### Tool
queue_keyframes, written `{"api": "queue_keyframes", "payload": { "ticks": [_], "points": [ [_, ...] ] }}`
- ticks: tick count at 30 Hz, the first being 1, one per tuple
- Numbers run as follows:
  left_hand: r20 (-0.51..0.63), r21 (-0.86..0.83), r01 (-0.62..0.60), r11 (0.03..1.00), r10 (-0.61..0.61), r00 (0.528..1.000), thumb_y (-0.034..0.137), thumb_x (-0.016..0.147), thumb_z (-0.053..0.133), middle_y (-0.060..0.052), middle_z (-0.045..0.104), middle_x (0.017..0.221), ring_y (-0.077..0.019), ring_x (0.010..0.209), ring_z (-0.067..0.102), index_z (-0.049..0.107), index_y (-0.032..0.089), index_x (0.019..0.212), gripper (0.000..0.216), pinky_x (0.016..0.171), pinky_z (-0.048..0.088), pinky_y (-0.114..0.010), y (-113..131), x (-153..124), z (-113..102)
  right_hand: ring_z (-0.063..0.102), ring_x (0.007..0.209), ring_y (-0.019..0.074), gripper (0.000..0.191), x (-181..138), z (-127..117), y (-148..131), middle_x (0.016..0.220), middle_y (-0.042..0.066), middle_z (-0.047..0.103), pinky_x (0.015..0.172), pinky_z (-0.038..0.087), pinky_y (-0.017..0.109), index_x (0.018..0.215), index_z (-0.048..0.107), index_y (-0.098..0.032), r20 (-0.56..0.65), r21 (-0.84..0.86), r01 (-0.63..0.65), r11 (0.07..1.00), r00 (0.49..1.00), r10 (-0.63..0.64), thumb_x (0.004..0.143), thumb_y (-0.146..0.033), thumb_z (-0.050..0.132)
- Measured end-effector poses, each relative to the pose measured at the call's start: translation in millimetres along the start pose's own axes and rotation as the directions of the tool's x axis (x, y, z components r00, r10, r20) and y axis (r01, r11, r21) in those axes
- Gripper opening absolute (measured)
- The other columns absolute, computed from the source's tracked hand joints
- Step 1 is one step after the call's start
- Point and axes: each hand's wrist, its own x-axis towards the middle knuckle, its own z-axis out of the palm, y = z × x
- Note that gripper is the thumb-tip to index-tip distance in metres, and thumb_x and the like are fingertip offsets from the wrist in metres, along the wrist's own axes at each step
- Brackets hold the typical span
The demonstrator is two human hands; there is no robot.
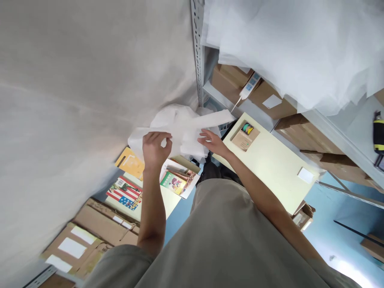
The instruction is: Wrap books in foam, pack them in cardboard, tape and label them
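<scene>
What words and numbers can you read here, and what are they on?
None that I can read for sure.
Flag book: title and barcode digits, too small and blurred.
Green book: a line of characters across the top, too small.
Brown book: green print, too blurred; part of its cover is pixelated.
White label on a box: no writing I can make out.

Two hands (155,150) (214,143); one power strip (250,86); one flag-patterned book (125,193).

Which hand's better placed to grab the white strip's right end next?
Probably the right hand: it's open and nearer that end of the strip. The left hand is farther away.
</scene>
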Motion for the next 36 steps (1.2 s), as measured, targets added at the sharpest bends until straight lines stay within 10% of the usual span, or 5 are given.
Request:
{"api": "queue_keyframes", "payload": {
  "ticks": [7, 18, 26, 36],
  "points": [
    [0.039, 0.101, 0.059, 0.993, -0.063, 0.997, 0.018, 0.087, 0.07, -0.008, 0.085, 0.123, -0.038, 0.128, 0.069, 0.079, 0.027, 0.083, 0.013, 0.115, 0.048, -0.058, -14.6, -13.6, -0.2, 0.083, 0.108, 0.0265, 0.06, 16.4, -6.0, -2.9, 0.129, 0.013, 0.084, 0.103, 0.065, 0.045, 0.136, 0.076, -0.022, 0.065, -0.107, 0.086, 0.99, 0.995, -0.08, 0.091, -0.06, 0.085],
    [0.157, 0.026, 0.078, 0.997, -0.081, 0.984, 0.029, 0.104, 0.059, -0.011, 0.085, 0.11, -0.0331, 0.107, 0.076, 0.083, 0.024, 0.108, 0.025, 0.104, 0.059, -0.05, -19.2, -31.3, -16.4, 0.075, 0.105, 0.0218, 0.02, 19.4, 77.5, -38.7, 0.125, 0.008, 0.08, 0.094, 0.057, 0.033, 0.119, 0.083, -0.023, 0.316, -0.417, 0.321, 0.85, 0.928, -0.196, 0.103, -0.035, 0.079],
    [0.189, 0.019, 0.063, 0.998, -0.065, 0.98, 0.034, 0.111, 0.054, -0.012, 0.083, 0.109, -0.033, 0.107, 0.075, 0.079, 0.024, 0.109, 0.027, 0.101, 0.059, -0.049, -22.2, -33.4, -15.3, 0.073, 0.101, 0.0211, 0.018, 20.8, 84.1, -53.3, 0.117, 0.005, 0.079, 0.089, 0.05, 0.03, 0.117, 0.079, -0.025, 0.318, -0.556, 0.34, 0.758, 0.93, -0.183, 0.112, -0.033, 0.063],
    [0.061, -0.016, 0.119, 0.993, -0.118, 0.991, 0.035, 0.113, 0.053, -0.014, 0.079, 0.131, -0.0343, 0.132, 0.068, 0.076, 0.025, 0.117, 0.025, 0.119, 0.051, -0.057, 9.1, -28.7, -12.1, 0.066, 0.086, 0.0196, 0.01, 28.8, 90.9, -62.9, 0.094, -0.001, 0.071, 0.081, 0.043, 0.028, 0.101, 0.065, -0.024, 0.375, -0.438, 0.378, 0.816, 0.901, -0.217, 0.107, -0.027, 0.057]
  ]
}}
